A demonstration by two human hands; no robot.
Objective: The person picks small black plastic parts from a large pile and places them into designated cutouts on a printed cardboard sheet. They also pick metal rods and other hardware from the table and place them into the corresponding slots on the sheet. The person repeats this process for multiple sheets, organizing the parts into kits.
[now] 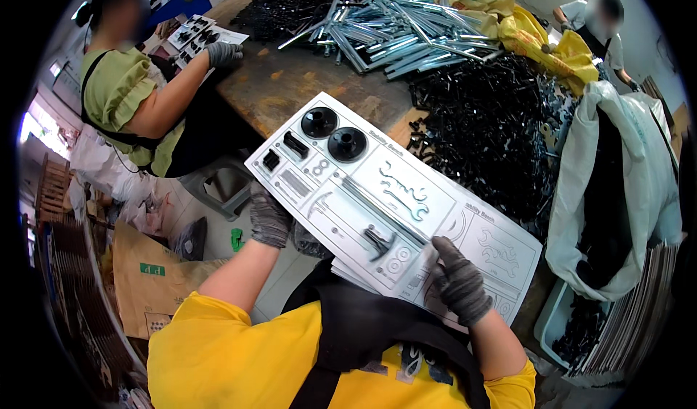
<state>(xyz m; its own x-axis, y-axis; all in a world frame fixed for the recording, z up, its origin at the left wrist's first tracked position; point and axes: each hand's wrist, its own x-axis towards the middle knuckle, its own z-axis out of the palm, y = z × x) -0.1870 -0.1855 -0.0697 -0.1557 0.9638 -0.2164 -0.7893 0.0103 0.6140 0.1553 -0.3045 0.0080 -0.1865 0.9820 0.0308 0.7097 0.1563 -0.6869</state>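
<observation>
A white printed card [305, 184] is tilted before me over the table's near edge. My left hand [268, 219], in a grey glove, grips its left edge, with some fingers hidden beneath. On the card sit two black round discs [347, 145], black rectangular pieces [295, 144], a black knob-like part [377, 241] and a slim metal tube [381, 209]. Wrench shapes [405, 195] lie beside the tube; whether they are real or printed I cannot tell. My right hand [463, 284], also gloved, has its closed fingertips at the tube's lower right end. Another printed card [501, 253] shows at the right.
Metal tubes [399, 31] are heaped at the table's back, above a pile of black small parts [486, 111]. An open white sack [573, 213] stands right, near a light-blue bin [552, 322]. One co-worker [138, 104] sits at left; another [595, 31] is far right.
</observation>
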